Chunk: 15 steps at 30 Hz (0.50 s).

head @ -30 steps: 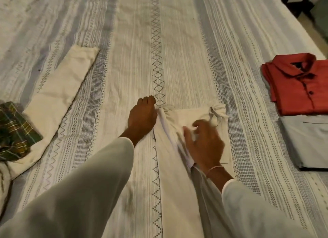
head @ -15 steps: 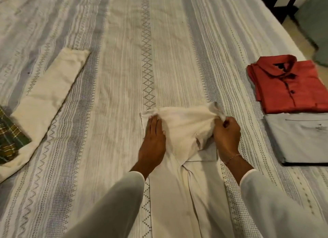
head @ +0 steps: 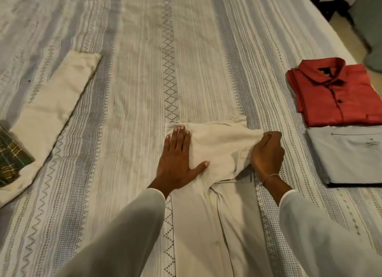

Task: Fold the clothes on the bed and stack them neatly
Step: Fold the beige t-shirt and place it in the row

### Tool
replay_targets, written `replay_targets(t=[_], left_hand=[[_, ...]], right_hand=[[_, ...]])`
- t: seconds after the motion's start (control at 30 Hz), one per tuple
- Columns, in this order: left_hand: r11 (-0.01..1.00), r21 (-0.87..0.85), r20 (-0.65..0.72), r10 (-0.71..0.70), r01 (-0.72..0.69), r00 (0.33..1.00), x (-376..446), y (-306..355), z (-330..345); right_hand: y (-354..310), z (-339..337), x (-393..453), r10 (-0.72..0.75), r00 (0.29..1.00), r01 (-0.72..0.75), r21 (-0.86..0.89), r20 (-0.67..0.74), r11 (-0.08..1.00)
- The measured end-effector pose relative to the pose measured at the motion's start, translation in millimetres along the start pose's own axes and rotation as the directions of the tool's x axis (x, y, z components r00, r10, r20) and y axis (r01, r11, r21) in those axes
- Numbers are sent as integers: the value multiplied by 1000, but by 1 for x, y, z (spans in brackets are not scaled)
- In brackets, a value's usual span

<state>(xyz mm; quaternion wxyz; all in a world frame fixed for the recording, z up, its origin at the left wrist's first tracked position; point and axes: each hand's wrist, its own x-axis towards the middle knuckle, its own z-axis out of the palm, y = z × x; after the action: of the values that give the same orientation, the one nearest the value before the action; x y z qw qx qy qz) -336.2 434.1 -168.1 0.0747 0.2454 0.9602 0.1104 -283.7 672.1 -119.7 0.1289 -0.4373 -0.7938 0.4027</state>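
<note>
1. Nearest the camera, two pale sleeves (head: pixel 128 231) are reaching forward over the bed (head: pixel 132 90), and the beige shirt (head: pixel 215 225) is lying lengthwise between them on the bedspread.
2. The left hand (head: pixel 177 159) is pressing flat on the shirt's folded-over top part, fingers straight and thumb spread, pinning its left side.
3. The right hand (head: pixel 267 152) is curling its fingers round the right edge of that fold, gripping the cloth and drawing it taut.
4. The shirt is looking thin, soft and light; it is likely creasing and slumping easily, so it is probably best taken by edges or corners, with a flat palm smoothing and anchoring it, since one pinch would likely let it sag.
5. To the right, well apart, a grey top (head: pixel 351 154) is lying folded, and a red shirt (head: pixel 334 90) is sitting just beyond it, touching or nearly so.
6. Far left, a cream garment (head: pixel 51 107) is stretching diagonally, with a plaid cloth (head: pixel 12 154) lying on its near end.
</note>
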Motion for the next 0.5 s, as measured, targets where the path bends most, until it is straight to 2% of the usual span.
replay_targets(t=[0.13,0.23,0.4,0.5], left_hand=[[998,63,50,0,-3,999,-2,8,-6],[998,64,68,12,-16,998,-6,18,-8],[995,81,136,52,-63,989,-13,27,-8],[991,85,144,89,-102,986,-14,26,-9]], right_hand=[[13,3,2,72,988,-54,-130,137,990],[15,6,1,68,981,-30,-200,184,979],[13,-6,6,-74,948,72,17,310,997],[15,-20,17,-57,918,-14,177,392,984]])
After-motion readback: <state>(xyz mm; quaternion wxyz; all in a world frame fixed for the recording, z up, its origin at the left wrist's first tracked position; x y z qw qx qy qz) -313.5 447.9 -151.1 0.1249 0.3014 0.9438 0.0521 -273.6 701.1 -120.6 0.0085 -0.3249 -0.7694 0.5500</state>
